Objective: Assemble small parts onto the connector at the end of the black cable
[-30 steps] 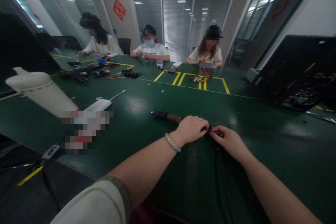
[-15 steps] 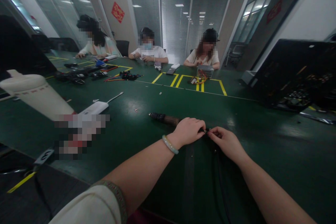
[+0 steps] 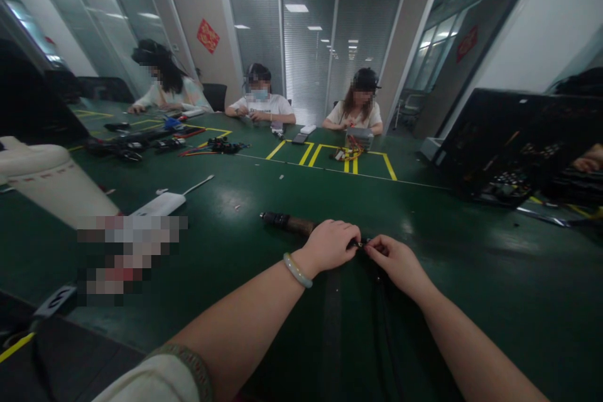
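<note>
My left hand, with a pale bangle at the wrist, is closed over a dark rod-shaped tool that lies on the green table. The tool's left end sticks out past my fingers. My right hand pinches a small dark part right at the tool's tip, fingertips almost touching my left hand. A thin black cable runs from that spot back toward me.
A white cup and a white power bank lie at the left. A black open case stands at the right. Three people sit at the far side, with wires and yellow tape marks before them.
Both hands stay together on the tool. The view has tilted up a little, so hands and table sit lower in the frame.
</note>
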A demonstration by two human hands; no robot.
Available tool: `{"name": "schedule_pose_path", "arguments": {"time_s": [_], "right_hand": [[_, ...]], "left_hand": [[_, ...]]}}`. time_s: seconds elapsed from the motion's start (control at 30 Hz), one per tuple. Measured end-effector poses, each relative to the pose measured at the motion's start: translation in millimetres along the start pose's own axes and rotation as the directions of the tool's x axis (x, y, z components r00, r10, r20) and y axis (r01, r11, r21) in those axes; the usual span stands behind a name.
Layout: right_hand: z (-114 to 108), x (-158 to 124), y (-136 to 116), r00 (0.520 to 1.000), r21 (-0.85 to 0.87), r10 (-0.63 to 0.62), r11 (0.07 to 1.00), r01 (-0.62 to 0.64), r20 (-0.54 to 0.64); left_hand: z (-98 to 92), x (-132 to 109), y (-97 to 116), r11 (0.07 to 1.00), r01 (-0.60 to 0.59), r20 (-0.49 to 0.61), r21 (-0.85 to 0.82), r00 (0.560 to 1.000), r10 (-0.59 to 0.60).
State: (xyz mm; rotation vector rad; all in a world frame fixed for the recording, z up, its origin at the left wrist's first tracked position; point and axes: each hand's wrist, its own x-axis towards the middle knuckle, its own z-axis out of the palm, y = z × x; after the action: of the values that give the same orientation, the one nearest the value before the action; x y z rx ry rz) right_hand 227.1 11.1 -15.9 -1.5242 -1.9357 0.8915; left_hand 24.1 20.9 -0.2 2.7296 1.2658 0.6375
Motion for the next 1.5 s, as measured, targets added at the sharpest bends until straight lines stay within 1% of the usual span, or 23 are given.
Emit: {"name": "schedule_pose_path", "arguments": {"time_s": [0.2, 0.4, 0.57, 0.7, 0.8, 1.07, 1.23, 1.37, 1.5], "right_hand": [[0.5, -0.9, -2.8, 1.000, 0.022, 0.001, 1.000, -0.001, 0.000], [0.0, -1.4, -3.8, 1.000, 0.015, -0.001, 1.000, 0.001, 0.007], [2.4, 1.0, -2.0, 0.999, 0.006, -0.040, 0.999, 0.040, -0.023], [2.4, 1.4, -1.7, 0.999, 0.014, -0.037, 0.999, 0.037, -0.024], [1.5, 0.8, -2.0, 1.000, 0.023, -0.017, 1.000, 0.017, -0.016], [1.6, 2.2, -1.7, 1.000, 0.031, -0.012, 0.999, 0.012, -0.021], [3.4, 3.4, -0.5, 0.999, 0.042, -0.018, 0.999, 0.019, -0.028], [4.6, 3.3, 2.6, 1.000, 0.043, -0.018, 0.999, 0.019, -0.025], [5.1, 3.6, 5.6, 0.999, 0.047, -0.029, 0.998, 0.030, -0.013]], "left_hand": [[-0.5, -0.8, 0.2, 1.000, 0.007, -0.034, -0.024, 0.999, -0.008], [-1.6, -0.4, 0.9, 1.000, -0.021, -0.017, -0.019, 1.000, 0.021], [0.8, 0.6, 0.2, 1.000, 0.014, -0.024, -0.006, 1.000, -0.014], [1.7, 1.3, -0.8, 1.000, -0.017, -0.003, 0.010, 1.000, 0.017], [1.7, 1.5, -1.1, 1.000, -0.031, -0.008, 0.004, 1.000, 0.031], [3.3, 3.1, -0.7, 1.000, 0.012, -0.025, -0.021, 1.000, -0.012], [4.7, 3.2, -0.3, 0.999, 0.041, -0.028, -0.005, 0.999, -0.041], [4.3, 2.8, 0.0, 0.999, 0.021, -0.013, 0.026, 1.000, -0.021], [5.1, 3.4, -1.6, 1.000, 0.000, 0.002, 0.020, 1.000, 0.000]]}}
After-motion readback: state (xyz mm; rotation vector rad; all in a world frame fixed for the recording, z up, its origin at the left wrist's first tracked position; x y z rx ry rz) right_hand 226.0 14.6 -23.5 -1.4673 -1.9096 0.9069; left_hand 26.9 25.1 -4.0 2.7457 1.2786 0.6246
